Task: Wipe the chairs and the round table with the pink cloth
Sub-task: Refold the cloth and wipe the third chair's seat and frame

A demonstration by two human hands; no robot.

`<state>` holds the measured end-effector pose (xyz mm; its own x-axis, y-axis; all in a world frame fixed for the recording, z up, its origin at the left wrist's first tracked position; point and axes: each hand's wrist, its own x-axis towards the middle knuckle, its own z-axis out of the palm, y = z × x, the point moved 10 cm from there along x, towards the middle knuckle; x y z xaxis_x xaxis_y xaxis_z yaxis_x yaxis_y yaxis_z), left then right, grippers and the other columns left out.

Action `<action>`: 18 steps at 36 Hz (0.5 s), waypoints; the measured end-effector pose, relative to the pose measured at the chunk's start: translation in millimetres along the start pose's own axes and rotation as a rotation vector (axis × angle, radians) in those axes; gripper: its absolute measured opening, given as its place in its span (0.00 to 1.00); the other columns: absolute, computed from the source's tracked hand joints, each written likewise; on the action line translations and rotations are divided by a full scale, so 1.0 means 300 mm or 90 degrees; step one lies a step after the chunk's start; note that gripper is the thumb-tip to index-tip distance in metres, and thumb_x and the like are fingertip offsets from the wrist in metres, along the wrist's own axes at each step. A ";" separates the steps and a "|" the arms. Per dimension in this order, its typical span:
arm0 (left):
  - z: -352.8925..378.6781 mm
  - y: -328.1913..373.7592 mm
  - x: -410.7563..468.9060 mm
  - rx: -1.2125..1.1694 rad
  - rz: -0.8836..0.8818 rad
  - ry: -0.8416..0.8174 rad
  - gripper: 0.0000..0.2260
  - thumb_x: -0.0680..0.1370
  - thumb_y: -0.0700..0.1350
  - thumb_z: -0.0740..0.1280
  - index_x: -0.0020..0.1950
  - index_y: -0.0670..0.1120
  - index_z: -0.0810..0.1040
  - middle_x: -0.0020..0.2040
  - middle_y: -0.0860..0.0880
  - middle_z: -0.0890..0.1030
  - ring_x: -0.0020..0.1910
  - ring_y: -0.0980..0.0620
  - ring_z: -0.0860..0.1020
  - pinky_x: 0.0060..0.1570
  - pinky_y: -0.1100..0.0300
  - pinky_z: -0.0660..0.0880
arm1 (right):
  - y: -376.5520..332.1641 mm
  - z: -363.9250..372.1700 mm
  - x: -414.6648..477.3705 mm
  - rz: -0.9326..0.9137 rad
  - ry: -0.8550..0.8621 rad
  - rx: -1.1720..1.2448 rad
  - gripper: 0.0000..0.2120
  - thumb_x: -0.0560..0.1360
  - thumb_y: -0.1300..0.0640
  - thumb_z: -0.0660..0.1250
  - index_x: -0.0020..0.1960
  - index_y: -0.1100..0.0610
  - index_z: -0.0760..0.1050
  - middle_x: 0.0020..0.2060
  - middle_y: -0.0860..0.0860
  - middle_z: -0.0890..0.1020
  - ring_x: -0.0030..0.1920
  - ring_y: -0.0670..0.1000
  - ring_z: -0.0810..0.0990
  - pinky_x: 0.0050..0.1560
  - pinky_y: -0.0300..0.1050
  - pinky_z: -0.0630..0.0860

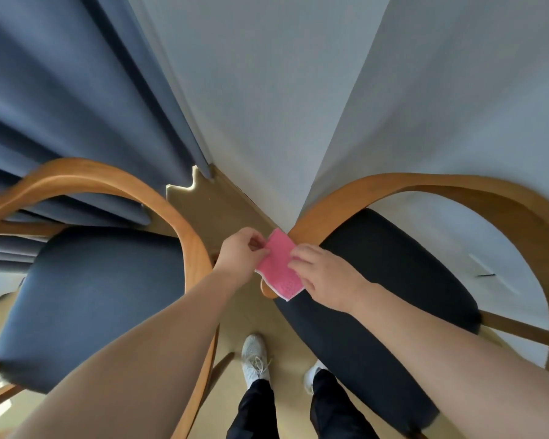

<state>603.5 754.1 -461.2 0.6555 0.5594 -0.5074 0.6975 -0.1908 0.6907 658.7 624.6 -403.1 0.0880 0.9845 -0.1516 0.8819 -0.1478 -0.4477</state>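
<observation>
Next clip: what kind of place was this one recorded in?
Probably a corner of a home dining or living room: the left chair and right chair, both curved wood with dark padded seats, long blue curtains, and plain pale walls.

A narrow strip of floor (225, 210) is left open between the left chair (86, 299) and the right chair (393, 280), bounded by their curved wooden backs. Its middle is taken up by the cloth (279, 267), pinched between the left hand (238, 251) and right hand (327, 277). The far end is closed by the wall (267, 90) and curtain (61, 106); the near end is occupied by shoes (254, 356). Both seats lie open from above.
</observation>
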 end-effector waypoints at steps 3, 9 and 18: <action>0.005 -0.005 0.017 0.004 0.007 -0.002 0.05 0.78 0.43 0.65 0.52 0.51 0.77 0.46 0.56 0.79 0.46 0.60 0.76 0.40 0.69 0.70 | -0.045 0.037 0.011 -0.095 -0.020 -0.053 0.15 0.74 0.68 0.67 0.61 0.66 0.77 0.63 0.61 0.77 0.68 0.61 0.72 0.68 0.53 0.69; -0.038 -0.071 -0.021 0.051 -0.013 0.030 0.10 0.80 0.41 0.58 0.53 0.53 0.75 0.46 0.57 0.79 0.44 0.61 0.76 0.38 0.69 0.70 | -0.026 0.155 0.093 -0.138 -0.114 -0.170 0.26 0.82 0.55 0.58 0.77 0.61 0.56 0.77 0.58 0.56 0.78 0.57 0.48 0.72 0.48 0.33; -0.051 -0.114 -0.135 0.060 -0.037 0.141 0.10 0.80 0.41 0.58 0.57 0.50 0.76 0.45 0.57 0.77 0.44 0.58 0.77 0.44 0.63 0.74 | 0.000 0.266 0.150 -0.154 -0.123 -0.272 0.31 0.81 0.41 0.44 0.72 0.61 0.66 0.70 0.59 0.71 0.74 0.62 0.61 0.76 0.58 0.41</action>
<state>548.7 750.5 -456.4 0.5410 0.7330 -0.4123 0.7629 -0.2214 0.6074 625.7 661.3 -480.2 -0.1922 0.9446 -0.2661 0.9803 0.1720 -0.0974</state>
